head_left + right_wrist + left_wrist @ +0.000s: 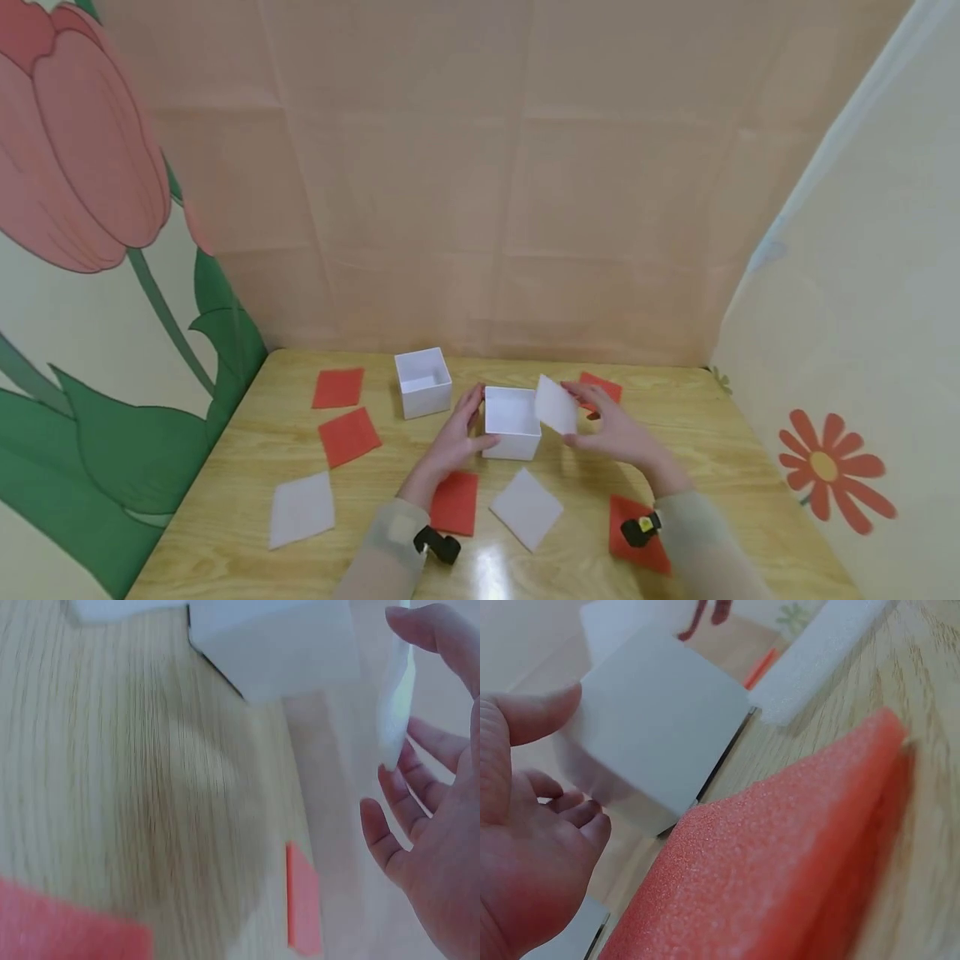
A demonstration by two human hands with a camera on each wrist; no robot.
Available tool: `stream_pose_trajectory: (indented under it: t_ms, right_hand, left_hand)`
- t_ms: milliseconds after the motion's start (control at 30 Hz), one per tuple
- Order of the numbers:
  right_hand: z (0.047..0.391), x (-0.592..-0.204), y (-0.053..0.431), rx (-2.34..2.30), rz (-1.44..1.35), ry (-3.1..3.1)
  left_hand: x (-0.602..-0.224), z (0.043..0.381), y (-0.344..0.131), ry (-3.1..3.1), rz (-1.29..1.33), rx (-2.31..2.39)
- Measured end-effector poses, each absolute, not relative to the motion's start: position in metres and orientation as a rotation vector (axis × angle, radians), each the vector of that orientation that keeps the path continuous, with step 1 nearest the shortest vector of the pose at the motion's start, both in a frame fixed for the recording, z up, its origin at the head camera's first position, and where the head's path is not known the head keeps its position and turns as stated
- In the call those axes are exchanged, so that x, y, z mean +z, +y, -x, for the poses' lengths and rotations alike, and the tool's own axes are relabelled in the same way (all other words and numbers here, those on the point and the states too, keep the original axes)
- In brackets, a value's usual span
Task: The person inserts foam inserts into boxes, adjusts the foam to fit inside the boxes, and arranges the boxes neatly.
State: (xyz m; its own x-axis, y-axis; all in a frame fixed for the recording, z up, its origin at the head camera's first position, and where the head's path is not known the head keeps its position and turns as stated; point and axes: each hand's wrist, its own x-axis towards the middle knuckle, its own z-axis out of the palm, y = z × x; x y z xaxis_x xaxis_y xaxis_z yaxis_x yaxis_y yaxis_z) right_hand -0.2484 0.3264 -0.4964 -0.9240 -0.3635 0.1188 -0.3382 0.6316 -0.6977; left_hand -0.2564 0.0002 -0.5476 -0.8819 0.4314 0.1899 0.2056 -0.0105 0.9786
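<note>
A white open box point(512, 433) stands mid-table. My left hand point(472, 423) rests against its left side, with the thumb at the front corner. In the left wrist view the thumb tip of that hand point(559, 769) touches the box point(660, 750) while the fingers curl loosely beside it. My right hand point(583, 417) pinches a white foam square point(557, 404), tilted over the box's right rim. The right wrist view shows this hand point(420, 742) with the square point(394, 705) edge-on against its fingers, near the box point(277, 645).
A second white open box point(422, 382) stands behind and to the left. Several red foam squares point(348, 435) and white foam squares point(527, 507) lie scattered on the wooden table point(712, 450). One red square point(780, 862) lies under my left wrist. Cloth walls enclose the table.
</note>
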Motion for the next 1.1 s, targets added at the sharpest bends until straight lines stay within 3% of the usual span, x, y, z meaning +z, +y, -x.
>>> stream_pose_trajectory:
  t_ms: [433,1100]
  right_hand:
    - [0.258,-0.485,0.282,-0.934,0.823,2.826]
    - [0.266,-0.469,0.257,-0.791,0.811,2.833]
  left_hand:
    - [-0.549,0.251,-0.005,2.076,-0.607,1.977]
    - [-0.546,0.257,-0.002,2.052,-0.616,2.012]
